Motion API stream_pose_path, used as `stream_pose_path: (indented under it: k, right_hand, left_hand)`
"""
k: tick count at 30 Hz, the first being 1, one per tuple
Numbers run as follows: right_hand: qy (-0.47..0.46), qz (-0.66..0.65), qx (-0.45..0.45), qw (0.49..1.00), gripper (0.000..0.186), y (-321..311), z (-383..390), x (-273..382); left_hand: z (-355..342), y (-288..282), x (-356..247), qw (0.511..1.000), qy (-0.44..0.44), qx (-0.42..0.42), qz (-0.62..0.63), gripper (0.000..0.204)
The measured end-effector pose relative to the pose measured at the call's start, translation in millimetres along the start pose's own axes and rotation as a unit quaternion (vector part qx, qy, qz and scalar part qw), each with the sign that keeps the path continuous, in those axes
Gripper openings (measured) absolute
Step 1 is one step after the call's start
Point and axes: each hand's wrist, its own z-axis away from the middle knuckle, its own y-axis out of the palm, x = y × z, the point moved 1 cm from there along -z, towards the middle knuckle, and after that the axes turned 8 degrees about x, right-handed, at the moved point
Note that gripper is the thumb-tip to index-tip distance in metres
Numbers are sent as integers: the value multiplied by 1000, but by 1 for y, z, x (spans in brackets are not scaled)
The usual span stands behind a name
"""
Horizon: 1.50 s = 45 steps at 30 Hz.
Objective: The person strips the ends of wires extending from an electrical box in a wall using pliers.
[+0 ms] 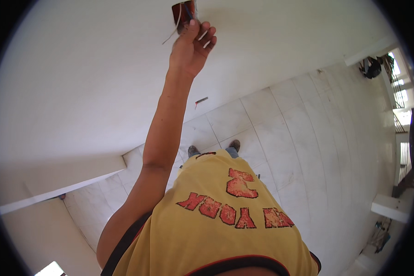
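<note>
My left hand is raised to a reddish-brown electrical wall box set in the white wall. Its fingers are curled, and the thumb is at the box's lower edge. A dark blue wire comes out of the box down to the thumb and seems pinched there; the fingertips partly hide it. A thin pale wire hangs out of the box past the left of my hand, with its end loose. My right hand is out of view.
Lower on the wall is a small slot-like opening with a short reddish wire. Pale tiles cover the floor under my shoes. A black bag-like thing lies at the far right, near barred openings. A wall ledge juts out at left.
</note>
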Motion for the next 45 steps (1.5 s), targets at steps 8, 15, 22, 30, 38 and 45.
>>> stream_pose_path:
  k: [8, 15, 22, 30, 38, 45]
  right_hand:
    - [-40, -146, 11, 988, 14, -82, -25, 105]
    - [-104, -146, 64, 982, 20, -86, -35, 154]
    - [-173, 21, 85, 981, 18, -58, -49, 140]
    - [-127, 70, 59, 988, 33, -46, -44, 92]
    - [-122, 44, 23, 991, 33, -53, -68, 24]
    - [-141, 25, 47, 989, 29, -31, -44, 54]
  left_hand:
    - [-15, -9, -16, 989, -17, -21, -144, 20]
    - [-18, -4, -8, 982, 7, -55, -178, 19]
    - [-19, -3, -11, 978, -5, -63, -201, 18]
    - [-8, -6, 0, 994, 23, 11, -108, 17]
    - [-19, -16, 23, 997, 63, 12, -52, 14]
    - [-20, -14, 23, 995, -26, -35, 89, 10]
